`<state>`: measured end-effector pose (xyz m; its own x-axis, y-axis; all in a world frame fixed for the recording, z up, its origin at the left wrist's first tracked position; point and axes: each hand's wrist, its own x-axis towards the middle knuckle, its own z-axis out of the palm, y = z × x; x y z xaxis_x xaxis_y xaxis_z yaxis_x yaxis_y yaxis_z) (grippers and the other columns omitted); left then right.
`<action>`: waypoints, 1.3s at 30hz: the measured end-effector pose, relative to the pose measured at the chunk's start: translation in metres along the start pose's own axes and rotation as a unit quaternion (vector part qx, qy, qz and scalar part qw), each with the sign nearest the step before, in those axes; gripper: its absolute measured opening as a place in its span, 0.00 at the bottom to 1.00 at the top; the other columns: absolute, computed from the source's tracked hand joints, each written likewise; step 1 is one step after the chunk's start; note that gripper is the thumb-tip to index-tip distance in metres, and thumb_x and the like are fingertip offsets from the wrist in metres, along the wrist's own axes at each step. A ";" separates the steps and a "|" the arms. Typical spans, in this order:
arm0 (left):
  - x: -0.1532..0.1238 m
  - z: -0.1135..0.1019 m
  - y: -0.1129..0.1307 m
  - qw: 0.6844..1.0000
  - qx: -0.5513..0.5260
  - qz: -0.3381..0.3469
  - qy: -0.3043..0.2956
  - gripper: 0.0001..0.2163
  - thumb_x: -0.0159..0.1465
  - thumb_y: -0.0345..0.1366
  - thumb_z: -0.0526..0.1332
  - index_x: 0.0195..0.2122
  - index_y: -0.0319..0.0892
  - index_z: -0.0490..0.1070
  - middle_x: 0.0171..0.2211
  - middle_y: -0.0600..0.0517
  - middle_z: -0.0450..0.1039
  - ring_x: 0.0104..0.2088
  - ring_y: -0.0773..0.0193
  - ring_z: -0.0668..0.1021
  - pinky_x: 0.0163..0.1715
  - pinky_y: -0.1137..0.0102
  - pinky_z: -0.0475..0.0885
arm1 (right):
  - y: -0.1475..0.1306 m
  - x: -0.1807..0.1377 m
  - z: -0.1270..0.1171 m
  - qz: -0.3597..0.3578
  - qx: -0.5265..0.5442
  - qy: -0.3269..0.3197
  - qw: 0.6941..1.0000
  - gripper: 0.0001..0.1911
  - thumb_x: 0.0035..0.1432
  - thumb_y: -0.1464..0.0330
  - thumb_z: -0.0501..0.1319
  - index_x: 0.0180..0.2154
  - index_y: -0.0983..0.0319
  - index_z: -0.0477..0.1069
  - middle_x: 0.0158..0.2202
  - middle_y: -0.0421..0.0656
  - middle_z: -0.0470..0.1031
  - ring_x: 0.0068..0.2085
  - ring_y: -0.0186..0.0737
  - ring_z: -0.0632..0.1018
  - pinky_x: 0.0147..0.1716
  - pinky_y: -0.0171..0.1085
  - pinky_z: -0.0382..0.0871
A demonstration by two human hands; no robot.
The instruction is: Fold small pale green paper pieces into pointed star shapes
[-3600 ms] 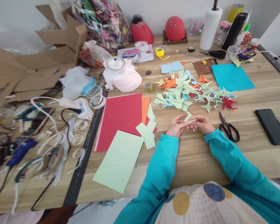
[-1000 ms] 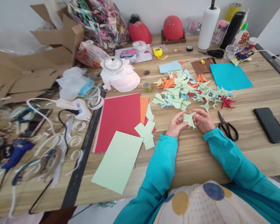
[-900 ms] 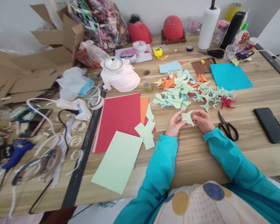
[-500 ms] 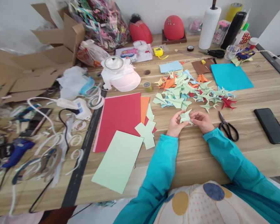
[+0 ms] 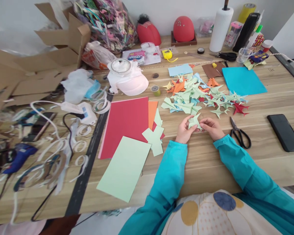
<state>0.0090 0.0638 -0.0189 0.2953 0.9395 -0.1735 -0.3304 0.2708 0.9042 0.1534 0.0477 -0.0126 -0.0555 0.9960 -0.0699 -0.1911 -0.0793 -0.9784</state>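
Note:
Between my two hands is a pale green folded paper star [image 5: 194, 121]. My left hand [image 5: 183, 131] pinches it from the left, thumb in front and fingers behind. From the other side, the closed fingertips of my right hand [image 5: 212, 128] grip one of its points. Just beyond lies a heap of folded paper shapes [image 5: 189, 93], mostly pale green with some orange, red and blue. Black-handled scissors [image 5: 240, 133] rest to the right of my right hand. Pale green cross-shaped cutouts [image 5: 155, 139] lie to the left of my left hand.
A pale green sheet [image 5: 124, 168] and red sheets [image 5: 128, 125] lie at left. A black phone [image 5: 285, 132] is at right, turquoise paper [image 5: 243, 80] further back. Cables, tape rolls and a blue glue gun [image 5: 21, 158] clutter the far left, near a cardboard box [image 5: 61, 42].
The paper star has tilted slightly between my fingers, and its points sit at a different angle. My hands stay in nearly the same place; the view has shifted a little.

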 end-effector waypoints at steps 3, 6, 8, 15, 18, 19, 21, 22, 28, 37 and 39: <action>0.001 -0.001 0.000 1.000 0.011 0.009 0.007 0.29 0.46 0.37 0.67 0.50 0.39 0.62 0.29 0.50 0.74 0.23 0.65 0.75 0.29 0.68 0.73 | -0.001 -0.001 -0.001 0.006 -0.041 -0.028 0.999 0.09 0.45 0.63 0.64 0.26 0.63 0.70 0.20 0.37 0.69 0.22 0.29 0.69 0.23 0.32 0.64; 0.001 -0.002 -0.001 1.000 0.012 0.011 0.010 0.29 0.46 0.37 0.67 0.50 0.39 0.61 0.28 0.51 0.74 0.22 0.65 0.75 0.29 0.67 0.73 | 0.001 -0.001 -0.002 0.008 -0.045 -0.029 0.999 0.09 0.46 0.63 0.64 0.25 0.63 0.70 0.19 0.37 0.69 0.21 0.30 0.69 0.23 0.32 0.64; 0.001 -0.002 0.000 1.000 0.009 0.009 0.011 0.29 0.46 0.37 0.67 0.50 0.39 0.61 0.27 0.51 0.74 0.22 0.65 0.75 0.29 0.68 0.73 | 0.002 0.000 -0.003 0.007 -0.041 -0.027 0.999 0.09 0.46 0.63 0.64 0.25 0.62 0.70 0.19 0.37 0.69 0.21 0.30 0.69 0.23 0.33 0.65; -0.001 -0.001 0.002 1.000 0.007 -0.003 0.002 0.29 0.46 0.36 0.67 0.50 0.40 0.61 0.25 0.52 0.73 0.22 0.64 0.76 0.29 0.66 0.73 | -0.001 -0.001 -0.003 0.012 -0.048 -0.025 0.998 0.09 0.45 0.63 0.64 0.24 0.62 0.70 0.18 0.37 0.69 0.20 0.31 0.69 0.23 0.33 0.65; -0.001 0.000 0.002 1.000 0.008 -0.005 0.003 0.29 0.46 0.36 0.67 0.50 0.40 0.61 0.26 0.52 0.73 0.22 0.64 0.76 0.29 0.66 0.73 | -0.003 -0.001 -0.002 0.016 -0.063 -0.020 0.998 0.10 0.44 0.62 0.65 0.24 0.63 0.71 0.18 0.37 0.69 0.20 0.31 0.69 0.22 0.33 0.64; -0.001 0.000 0.002 1.000 0.007 -0.006 0.002 0.29 0.46 0.36 0.67 0.50 0.40 0.61 0.26 0.52 0.73 0.22 0.64 0.76 0.29 0.66 0.73 | -0.003 -0.001 -0.002 0.014 -0.066 -0.018 0.998 0.10 0.43 0.62 0.65 0.24 0.63 0.71 0.18 0.37 0.69 0.20 0.30 0.69 0.21 0.33 0.64; -0.001 0.000 0.002 1.000 0.006 -0.008 -0.004 0.29 0.47 0.36 0.66 0.50 0.40 0.61 0.26 0.52 0.73 0.23 0.64 0.76 0.29 0.66 0.73 | -0.002 -0.001 -0.002 0.013 -0.067 -0.013 0.998 0.10 0.43 0.62 0.65 0.24 0.63 0.71 0.18 0.37 0.69 0.20 0.30 0.69 0.21 0.33 0.64; -0.001 0.000 0.002 1.000 0.007 -0.008 -0.008 0.29 0.47 0.36 0.66 0.50 0.40 0.61 0.26 0.52 0.73 0.23 0.64 0.76 0.29 0.66 0.73 | -0.002 -0.001 -0.002 0.013 -0.066 -0.011 0.998 0.11 0.43 0.62 0.65 0.24 0.63 0.71 0.18 0.37 0.69 0.20 0.30 0.69 0.21 0.33 0.64; -0.001 -0.001 0.004 1.000 -0.015 -0.024 -0.012 0.30 0.45 0.34 0.67 0.50 0.40 0.61 0.24 0.54 0.72 0.21 0.67 0.74 0.25 0.68 0.72 | 0.000 -0.001 -0.002 0.005 -0.068 -0.035 0.997 0.10 0.45 0.62 0.64 0.25 0.63 0.71 0.19 0.38 0.70 0.20 0.30 0.69 0.22 0.32 0.63; -0.002 0.001 0.004 0.992 -0.093 -0.079 -0.026 0.28 0.45 0.32 0.67 0.48 0.38 0.61 0.24 0.53 0.71 0.22 0.68 0.74 0.22 0.71 0.70 | 0.002 -0.002 -0.001 -0.014 -0.041 -0.041 0.998 0.09 0.46 0.64 0.64 0.28 0.62 0.69 0.21 0.38 0.70 0.22 0.31 0.70 0.23 0.33 0.66; -0.001 0.001 0.002 0.993 -0.082 -0.076 -0.024 0.29 0.45 0.33 0.67 0.48 0.39 0.60 0.25 0.53 0.71 0.21 0.68 0.74 0.23 0.70 0.70 | 0.002 -0.002 0.000 -0.035 -0.010 -0.037 0.999 0.10 0.44 0.65 0.66 0.29 0.61 0.69 0.23 0.38 0.70 0.23 0.32 0.71 0.23 0.33 0.67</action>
<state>0.0088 0.0634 -0.0166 0.3937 0.8753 -0.2809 -0.4185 0.4428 0.7930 0.1527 0.0455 -0.0147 -0.1147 0.9933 0.0117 -0.1777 -0.0089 -0.9840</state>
